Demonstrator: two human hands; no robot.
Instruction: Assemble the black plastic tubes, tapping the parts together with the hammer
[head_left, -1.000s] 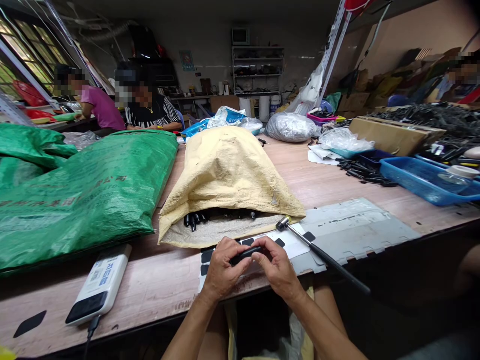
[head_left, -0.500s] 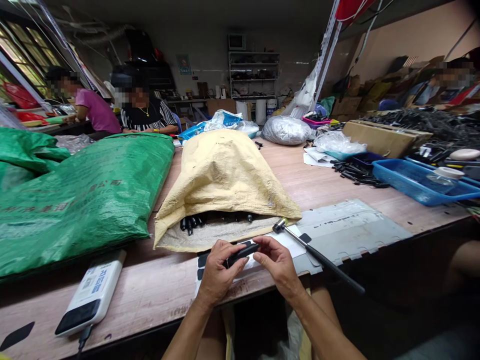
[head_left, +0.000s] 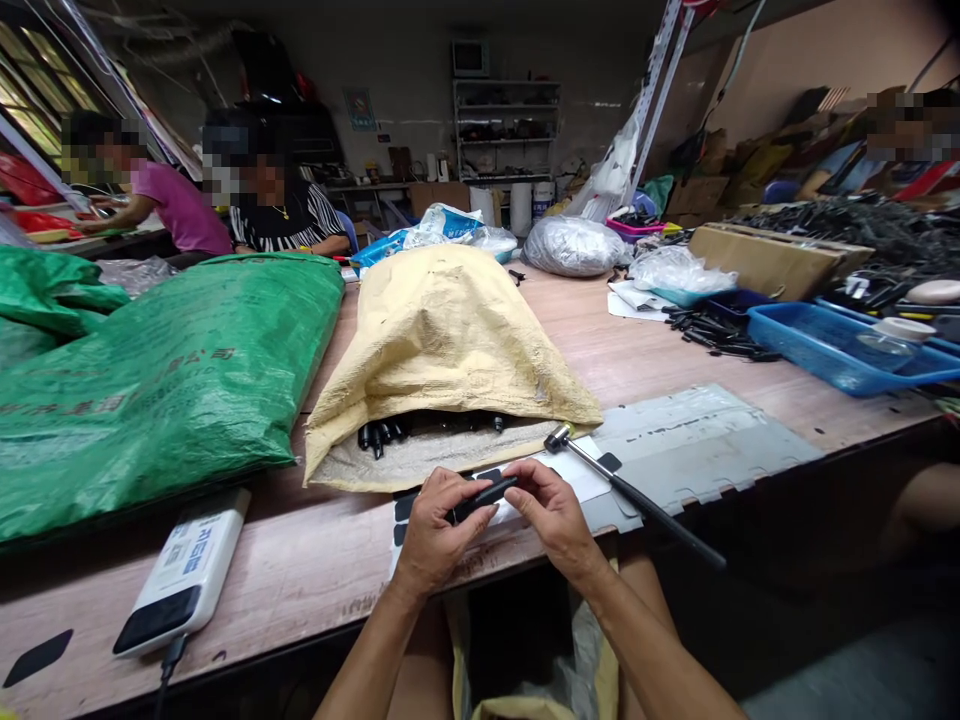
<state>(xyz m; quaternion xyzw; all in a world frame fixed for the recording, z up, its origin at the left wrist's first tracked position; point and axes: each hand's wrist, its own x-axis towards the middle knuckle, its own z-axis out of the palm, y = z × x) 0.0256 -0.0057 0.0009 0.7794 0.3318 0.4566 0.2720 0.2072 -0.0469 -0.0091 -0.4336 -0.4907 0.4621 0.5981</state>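
A slim black tube-like piece (head_left: 486, 497) lies between my two hands, above the table's front edge. My left hand (head_left: 437, 525) is closed around its left part, thumb and fingers pinching it. At its right end the thumb and fingertips of my right hand (head_left: 549, 508) close on the tip. Beneath my hands is a white sheet (head_left: 517, 525) with black rounded patches. Just beyond, a yellow woven sack (head_left: 457, 340) lies with its mouth toward me, and several black pieces (head_left: 381, 436) show inside. A hammer (head_left: 637, 502) with a black handle rests to the right, its handle overhanging the edge.
On the left lie a green sack (head_left: 180, 390) and a white power bank (head_left: 187, 575) with a cable. A grey board (head_left: 697, 450) and a blue tray (head_left: 840, 350) are on the right. Below the edge hangs an open bag (head_left: 600, 655). Two people sit across the table, another far right.
Both hands keep their grip on the black piece, which has tilted or turned slightly. The whole view has shifted a little with my head.
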